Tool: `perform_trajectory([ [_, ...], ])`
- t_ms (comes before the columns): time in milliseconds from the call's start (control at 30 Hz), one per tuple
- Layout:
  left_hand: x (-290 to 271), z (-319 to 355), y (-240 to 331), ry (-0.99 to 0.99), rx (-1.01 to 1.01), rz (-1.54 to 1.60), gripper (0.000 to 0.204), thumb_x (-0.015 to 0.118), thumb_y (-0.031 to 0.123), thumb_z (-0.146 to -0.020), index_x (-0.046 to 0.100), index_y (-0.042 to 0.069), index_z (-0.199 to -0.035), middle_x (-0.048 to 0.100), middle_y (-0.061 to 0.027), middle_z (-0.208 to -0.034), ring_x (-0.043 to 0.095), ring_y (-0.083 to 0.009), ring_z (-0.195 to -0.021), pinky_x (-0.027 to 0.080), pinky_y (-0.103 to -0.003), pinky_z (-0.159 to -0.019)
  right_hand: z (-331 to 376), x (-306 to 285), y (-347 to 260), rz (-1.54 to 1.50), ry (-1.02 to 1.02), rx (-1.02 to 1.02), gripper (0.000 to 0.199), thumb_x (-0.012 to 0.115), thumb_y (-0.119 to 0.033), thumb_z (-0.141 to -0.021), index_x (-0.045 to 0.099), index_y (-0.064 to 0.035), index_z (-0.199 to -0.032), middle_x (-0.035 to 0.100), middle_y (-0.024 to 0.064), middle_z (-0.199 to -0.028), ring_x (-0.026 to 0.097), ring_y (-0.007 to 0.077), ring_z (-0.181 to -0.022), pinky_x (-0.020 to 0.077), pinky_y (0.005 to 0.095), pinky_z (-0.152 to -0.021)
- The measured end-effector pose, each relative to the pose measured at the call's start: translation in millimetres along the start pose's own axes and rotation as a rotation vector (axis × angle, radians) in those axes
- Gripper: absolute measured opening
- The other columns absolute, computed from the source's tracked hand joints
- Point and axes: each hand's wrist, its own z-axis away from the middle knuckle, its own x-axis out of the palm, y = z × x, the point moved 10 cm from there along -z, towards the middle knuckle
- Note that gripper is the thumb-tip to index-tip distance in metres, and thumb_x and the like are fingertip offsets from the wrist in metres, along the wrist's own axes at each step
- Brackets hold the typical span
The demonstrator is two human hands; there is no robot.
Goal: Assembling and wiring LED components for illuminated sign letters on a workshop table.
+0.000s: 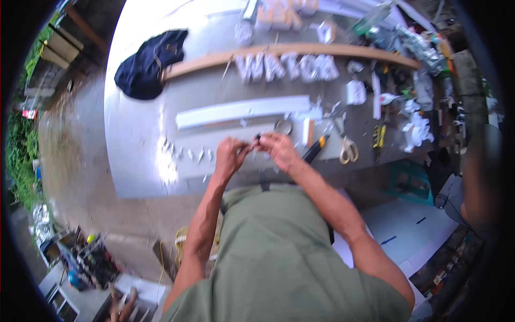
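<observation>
My left hand (232,157) and my right hand (280,151) meet over the near edge of the metal table. Both are closed, with fingertips pinched close together. A small dark piece (258,137) shows at the right fingertips; its kind is too small to tell. Whatever the left fingers pinch is hidden. Right of my right hand lies a black-and-yellow utility knife (315,150), and past it a pair of scissors (348,151) with pale handles. A roll of tape (283,127) sits just beyond the right hand. Small white scraps (190,154) are scattered left of my left hand.
A long white strip (244,111) lies beyond my hands. Behind it a wooden bar (300,49) crosses the table, with white cut-out letters along it and a dark cloth (152,64) at its left end. Clutter fills the right side. A teal stool (410,182) stands below.
</observation>
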Motion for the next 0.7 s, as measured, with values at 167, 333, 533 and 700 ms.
perform_trajectory([
  [167, -12, -9, 24, 0.025, 0.069, -0.201, 0.013, 0.081, 0.023, -0.08, 0.078, 0.013, -0.088, 0.068, -0.0028, -0.077, 0.061, -0.0241, -0.079, 0.045, -0.039, -0.072, -4, 21, -15, 0.089, -0.037, 0.003, 0.015, 0.064, -0.004, -0.097, 0.067, 0.0038, -0.109, 0.072, 0.0156, -0.108, 0.071, 0.0244, -0.099, 0.0593, 0.0351, -0.089],
  [333, -20, -23, 33, 0.106, 0.169, -0.39, 0.009, 0.077, 0.023, -0.084, 0.075, 0.015, -0.086, 0.063, -0.0018, -0.075, 0.059, -0.0231, -0.08, 0.043, -0.04, -0.07, -18, 33, -31, 0.03, -0.006, 0.024, 0.016, 0.064, -0.003, -0.097, 0.062, 0.0054, -0.11, 0.072, 0.0169, -0.105, 0.072, 0.0255, -0.097, 0.0599, 0.0362, -0.09],
  [533, -24, -30, 36, 0.153, 0.101, -0.297, 0.012, 0.077, 0.028, -0.085, 0.077, 0.02, -0.094, 0.066, -0.0001, -0.078, 0.059, -0.0213, -0.081, 0.041, -0.039, -0.069, -28, 26, -41, 0.018, -0.016, 0.061, 0.016, 0.063, -0.001, -0.096, 0.06, 0.005, -0.111, 0.07, 0.0196, -0.108, 0.072, 0.0291, -0.096, 0.0601, 0.0385, -0.09],
  [700, -24, -22, 42, 0.206, 0.118, -0.388, 0.015, 0.077, 0.025, -0.081, 0.074, 0.015, -0.092, 0.067, -0.0016, -0.077, 0.06, -0.0217, -0.08, 0.041, -0.039, -0.07, -25, 24, -36, -0.028, -0.018, 0.089, 0.011, 0.063, 0.001, -0.095, 0.063, 0.0036, -0.106, 0.071, 0.022, -0.11, 0.072, 0.0327, -0.101, 0.0605, 0.0421, -0.093],
])
